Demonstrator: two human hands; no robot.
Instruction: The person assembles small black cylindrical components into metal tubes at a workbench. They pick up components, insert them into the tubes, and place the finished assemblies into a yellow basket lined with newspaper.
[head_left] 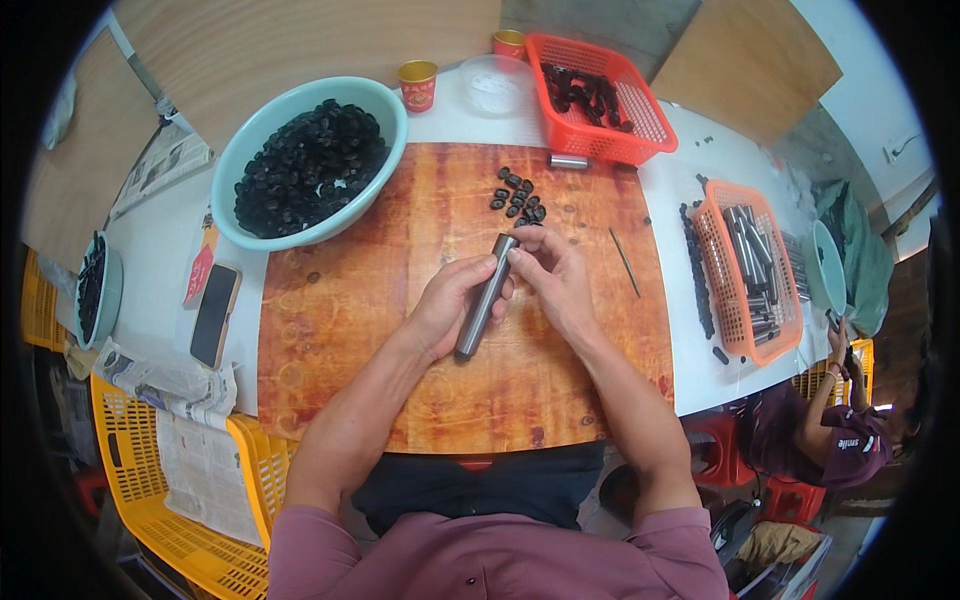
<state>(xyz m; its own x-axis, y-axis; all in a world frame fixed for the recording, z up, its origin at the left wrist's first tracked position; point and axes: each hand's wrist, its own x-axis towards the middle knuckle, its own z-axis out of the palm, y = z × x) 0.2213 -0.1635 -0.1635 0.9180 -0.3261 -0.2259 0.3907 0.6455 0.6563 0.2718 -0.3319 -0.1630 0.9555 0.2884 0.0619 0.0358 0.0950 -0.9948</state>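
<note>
A grey metal tube point(478, 318) is held slantwise above the wooden board point(340, 390), its upper end pointing away from me. My left hand point(452, 297) is closed round its middle, thumb along the side. At the upper end, my right hand point(556, 285) is closed, its thumb and bent fingers pressing at the rim; whether a small part sits between them is hidden. The tube's near end looks dark. Just beyond my right hand lies a loose group of small black oval parts point(517, 198). A thin metal rod point(625, 262) rests on the board to the right.
Far left stands a light-green basin point(228, 215) heaped with black parts. A red basket point(655, 140) and paper cup point(417, 92) are at the back. An orange basket point(715, 270) holds metal tubes on the right. A phone point(214, 315) lies left. Another person point(815, 440) sits at right.
</note>
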